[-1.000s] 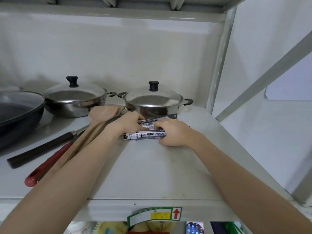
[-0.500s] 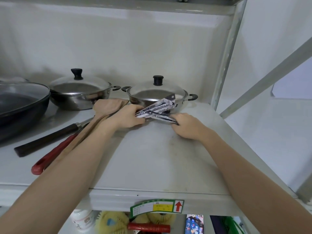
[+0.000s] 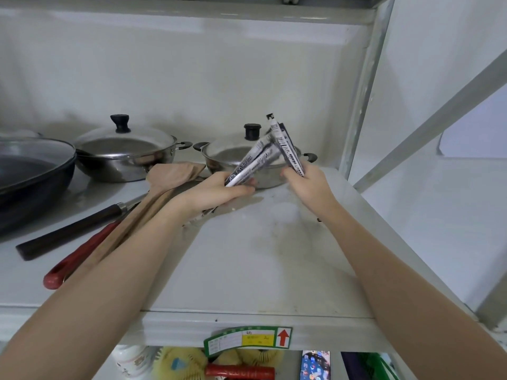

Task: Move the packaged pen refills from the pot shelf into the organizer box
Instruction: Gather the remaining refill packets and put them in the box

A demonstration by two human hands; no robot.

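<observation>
Head view: both hands are raised just above the pot shelf (image 3: pixel 269 259), each closed around some of the packaged pen refills. The left hand (image 3: pixel 216 192) has its fingers (image 3: pixel 241 190) wrapped round the lower end of one bundle of packets (image 3: pixel 252 164), which slants up to the right. The right hand (image 3: pixel 307 185) pinches the bottom of a second bundle (image 3: pixel 286 148) that leans up to the left, so the two sets cross at their upper ends in front of the right lidded pot (image 3: pixel 247 160). No packets appear to be left lying on the shelf, though the hands hide a small patch of it.

These packets look thin, long and very light, with glossy film wrapping that is probably slick; several loose ones held at one end could fan out or slide free. A firmer hold would likely be round the middle of each bundle, squeezing them flat together, or gathering both sets into one hand. They seem stiff enough lengthwise because of the refills inside, yet sharp bending might harm them.

The organizer box is not in view. A wooden spatula (image 3: pixel 175 174) and handled utensils lie to the left, clear of the hands.
</observation>
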